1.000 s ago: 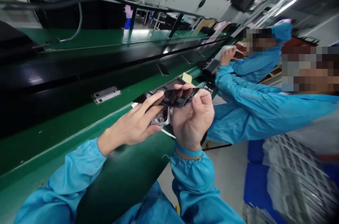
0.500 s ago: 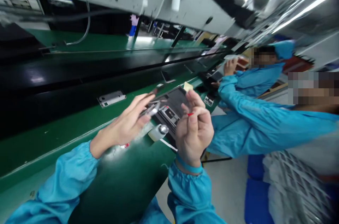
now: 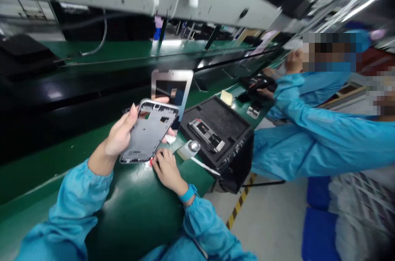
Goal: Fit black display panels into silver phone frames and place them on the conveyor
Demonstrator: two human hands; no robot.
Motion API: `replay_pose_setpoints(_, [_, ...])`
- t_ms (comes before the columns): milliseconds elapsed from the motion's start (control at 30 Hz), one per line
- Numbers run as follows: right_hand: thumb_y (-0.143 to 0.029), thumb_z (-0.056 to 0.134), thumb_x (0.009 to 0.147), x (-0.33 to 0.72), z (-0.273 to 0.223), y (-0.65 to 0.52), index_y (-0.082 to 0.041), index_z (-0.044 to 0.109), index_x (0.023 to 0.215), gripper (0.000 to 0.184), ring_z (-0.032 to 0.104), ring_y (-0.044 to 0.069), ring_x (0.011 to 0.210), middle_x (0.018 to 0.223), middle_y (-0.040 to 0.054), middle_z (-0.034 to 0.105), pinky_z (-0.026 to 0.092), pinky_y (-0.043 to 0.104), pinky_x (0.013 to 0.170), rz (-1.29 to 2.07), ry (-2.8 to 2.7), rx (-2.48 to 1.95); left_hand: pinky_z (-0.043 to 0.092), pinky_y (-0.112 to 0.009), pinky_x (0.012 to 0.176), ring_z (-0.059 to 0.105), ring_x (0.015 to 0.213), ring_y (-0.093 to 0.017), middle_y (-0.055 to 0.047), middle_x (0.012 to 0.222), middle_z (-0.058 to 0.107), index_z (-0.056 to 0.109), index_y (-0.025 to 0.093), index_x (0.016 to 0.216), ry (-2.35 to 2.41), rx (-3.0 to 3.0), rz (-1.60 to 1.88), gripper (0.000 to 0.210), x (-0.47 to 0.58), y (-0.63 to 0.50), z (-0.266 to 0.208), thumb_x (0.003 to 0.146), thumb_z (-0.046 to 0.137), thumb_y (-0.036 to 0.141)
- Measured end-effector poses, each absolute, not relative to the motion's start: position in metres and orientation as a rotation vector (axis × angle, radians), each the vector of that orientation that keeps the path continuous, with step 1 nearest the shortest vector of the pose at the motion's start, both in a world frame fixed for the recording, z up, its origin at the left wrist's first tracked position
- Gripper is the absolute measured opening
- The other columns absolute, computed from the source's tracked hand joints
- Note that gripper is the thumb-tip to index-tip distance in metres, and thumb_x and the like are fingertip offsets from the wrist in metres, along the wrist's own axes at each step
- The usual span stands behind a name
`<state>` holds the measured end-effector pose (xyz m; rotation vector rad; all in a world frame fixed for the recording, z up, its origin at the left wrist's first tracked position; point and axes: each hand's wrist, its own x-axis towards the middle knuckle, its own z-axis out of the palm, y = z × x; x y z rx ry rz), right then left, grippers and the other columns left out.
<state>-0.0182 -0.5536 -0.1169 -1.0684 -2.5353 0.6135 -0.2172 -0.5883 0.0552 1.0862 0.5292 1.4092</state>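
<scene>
Above the green bench (image 3: 138,211), the grey frame (image 3: 148,135) is clasped across its width by the left hand (image 3: 121,134); the right hand (image 3: 167,169) is half curled, its hold unclear. Presumably light and stiff, the frame is best gripped by its long rims.

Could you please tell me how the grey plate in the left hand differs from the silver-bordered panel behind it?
The grey plate shows a dull face with small cut-outs; the silver-bordered panel has a dark, reflective middle. The grey plate is in front, gripped by the left hand, while the silver-bordered panel is partly hidden behind it. Both are flat and roughly rectangular with rounded corners.
</scene>
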Motion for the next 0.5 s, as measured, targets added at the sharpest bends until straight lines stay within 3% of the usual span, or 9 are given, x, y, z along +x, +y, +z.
replay_pose_setpoints(100, [-0.035,0.062,0.106,-0.019,-0.111,-0.548,-0.021,0.064,0.097,0.017,0.053,0.035,0.126,0.132,0.0172,0.061,0.049,0.052,0.104,0.677,-2.492,-1.164,0.069,-0.045,0.078,0.083,0.095,-0.033,-0.017,0.115,0.082,0.054,0.017,0.160,0.548,1.083,1.464,0.085,-0.212,-0.587,0.053,0.102,0.047,0.079])
replay_pose_setpoints(200, [-0.049,0.066,0.103,-0.017,-0.108,-0.538,-0.021,0.064,0.091,0.031,0.053,0.036,0.126,0.130,0.0182,0.061,0.049,0.053,0.106,0.847,-2.367,-1.132,0.069,-0.047,0.077,0.082,0.103,-0.037,-0.015,0.116,0.082,0.056,0.019,0.159,0.573,1.034,1.462,0.083,-0.207,-0.583,0.051,0.103,0.044,0.079])
replay_pose_setpoints(333, [-0.062,0.047,0.108,-0.003,-0.083,-0.532,-0.022,0.060,0.081,0.050,0.064,0.028,0.106,0.108,0.0126,0.065,0.056,0.046,0.096,1.080,-1.970,-0.916,0.070,-0.046,0.080,0.083,0.102,-0.035,-0.014,0.108,0.083,0.056,0.017,0.158,0.639,0.934,1.483,0.079,-0.202,-0.583,0.053,0.106,0.042,0.075])
replay_pose_setpoints(400, [-0.063,0.038,0.111,0.005,-0.061,-0.532,-0.023,0.063,0.088,0.053,0.068,0.025,0.104,0.110,0.0110,0.066,0.059,0.042,0.089,1.098,-1.707,-0.843,0.070,-0.044,0.079,0.083,0.097,-0.033,-0.014,0.109,0.083,0.059,0.017,0.156,0.619,0.968,1.472,0.080,-0.202,-0.584,0.055,0.103,0.047,0.077])
replay_pose_setpoints(500, [-0.074,0.051,0.103,0.009,-0.024,-0.535,-0.026,0.067,0.119,0.053,0.073,0.025,0.105,0.125,0.0105,0.067,0.064,0.041,0.083,1.261,-1.394,-0.682,0.069,-0.044,0.075,0.084,0.088,-0.031,-0.014,0.110,0.083,0.059,0.020,0.156,0.542,0.994,1.412,0.081,-0.200,-0.586,0.055,0.100,0.051,0.079])
